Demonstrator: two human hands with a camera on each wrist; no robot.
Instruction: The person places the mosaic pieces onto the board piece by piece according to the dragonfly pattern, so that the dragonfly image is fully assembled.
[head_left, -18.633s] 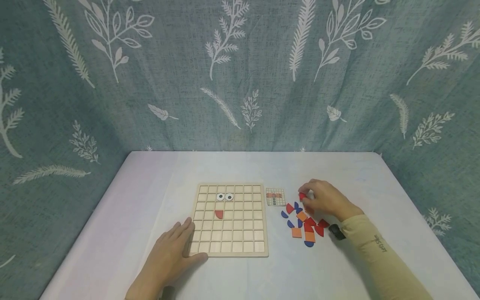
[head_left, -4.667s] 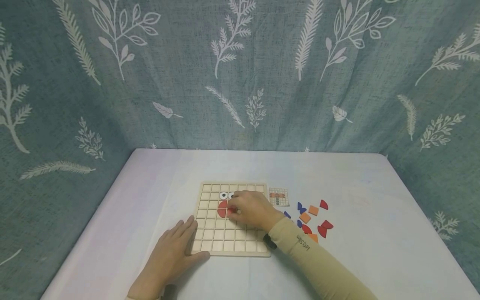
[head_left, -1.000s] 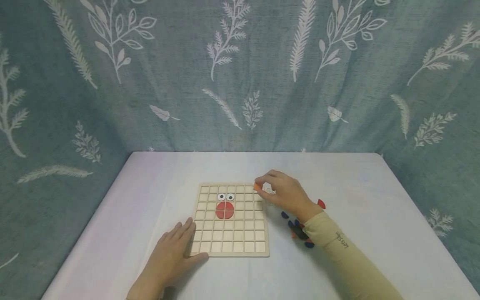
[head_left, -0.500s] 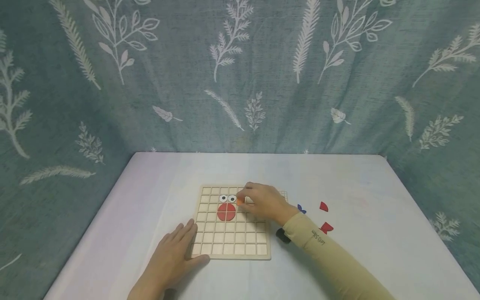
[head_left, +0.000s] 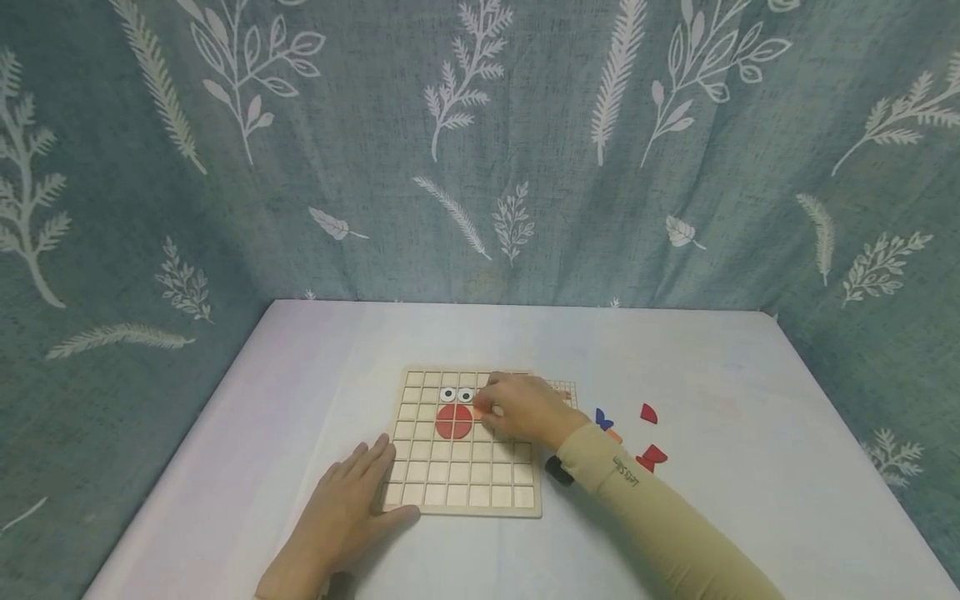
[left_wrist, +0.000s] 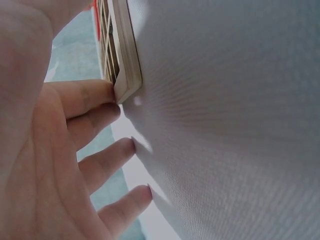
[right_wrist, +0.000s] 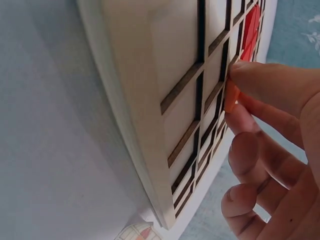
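A wooden grid board (head_left: 465, 510) lies on the table. Two eye tiles (head_left: 447, 395) sit in its upper cells, and a red circle of quarter pieces (head_left: 446, 430) fills cells just below them. My right hand (head_left: 525, 408) pinches an orange square tile (right_wrist: 230, 96) between thumb and fingertips. That tile meets the grid immediately right of the circle, tilted in the right wrist view; whether it is seated in a cell I cannot tell. Fingers spread, my left hand (head_left: 341, 500) rests at the board's left edge, fingertips touching its side (left_wrist: 129, 65) in the left wrist view.
Right of the board lies a small pattern card (head_left: 566, 388), partly covered by the right hand. Loose red quarter pieces (head_left: 649, 413), blue pieces (head_left: 602, 418) and an orange piece (head_left: 614, 436) lie farther right. The right sleeve (head_left: 652, 500) hides part of that pile.
The red circle has grown from one quarter piece to a full round. Over the last second my right hand carried the orange tile leftward from near the card and down to the grid. My left hand stayed.
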